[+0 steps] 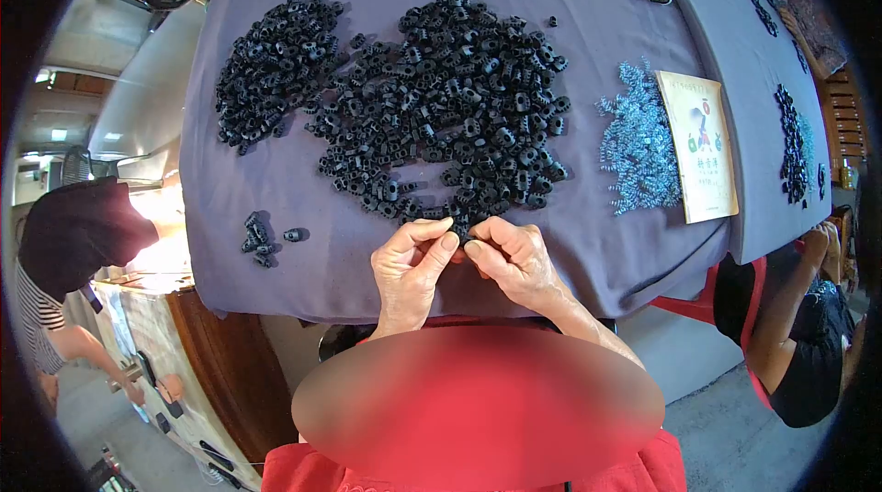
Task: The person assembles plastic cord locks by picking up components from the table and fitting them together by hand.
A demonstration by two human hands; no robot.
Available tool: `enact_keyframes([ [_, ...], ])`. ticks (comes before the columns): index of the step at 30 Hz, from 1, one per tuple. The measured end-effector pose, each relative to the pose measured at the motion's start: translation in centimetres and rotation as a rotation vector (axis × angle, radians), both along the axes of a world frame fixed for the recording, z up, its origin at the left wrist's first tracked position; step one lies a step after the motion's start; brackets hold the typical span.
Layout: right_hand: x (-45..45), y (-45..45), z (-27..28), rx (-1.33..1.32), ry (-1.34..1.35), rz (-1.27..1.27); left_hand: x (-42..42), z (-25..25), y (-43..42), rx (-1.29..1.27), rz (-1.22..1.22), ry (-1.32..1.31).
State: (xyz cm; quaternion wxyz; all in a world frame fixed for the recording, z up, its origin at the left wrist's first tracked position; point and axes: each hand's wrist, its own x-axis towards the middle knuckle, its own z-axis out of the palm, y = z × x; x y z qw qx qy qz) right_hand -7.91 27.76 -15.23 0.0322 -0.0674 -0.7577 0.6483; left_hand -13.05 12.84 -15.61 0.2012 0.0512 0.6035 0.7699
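At the table's near edge, my left hand (413, 262) and my right hand (514, 262) meet, each with thumb and forefinger pinched together. Between the fingertips is a small black plastic piece (462, 231), which looks like a cord lock part; the fingers cover most of it. Just beyond my hands spreads a big heap of similar black cord lock pieces (450, 97). To its left lies a second heap of black pieces (280, 65). Closer to me on the left are a few pieces in a small cluster (257, 239) and a single cord lock (296, 235).
On the right, a pile of small blue coil springs (638, 147) touches a booklet (700, 147) on the grey-purple cloth (588, 253). A second table (749, 124) holds more black pieces. People sit at the right; another person (69, 262) is at the left by a counter.
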Motion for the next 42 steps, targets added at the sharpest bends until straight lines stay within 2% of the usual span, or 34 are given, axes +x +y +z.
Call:
enact_keyframes([
  [5,0.06,0.09,0.26,0.001,-0.083,0.008,0.13,0.20,0.21,-0.047,0.013,0.121],
  [8,0.06,-0.04,0.05,0.012,-0.071,0.011,0.18,0.25,-0.01,-0.058,0.016,0.080],
  [15,-0.03,-0.33,0.13,-0.065,-0.055,0.016,-0.20,-0.13,0.03,0.155,0.022,-0.170],
  [18,-0.07,-0.08,0.85,-0.097,-0.140,0.061,-0.32,-0.09,-0.23,0.149,0.010,-0.187],
  [28,-0.09,-0.18,0.42,-0.015,-0.088,0.050,-0.27,-0.41,-0.58,0.136,0.003,-0.205],
  [42,-0.24,-0.15,0.65,0.001,-0.035,0.034,0.37,-0.52,-0.15,0.090,0.040,-0.090],
])
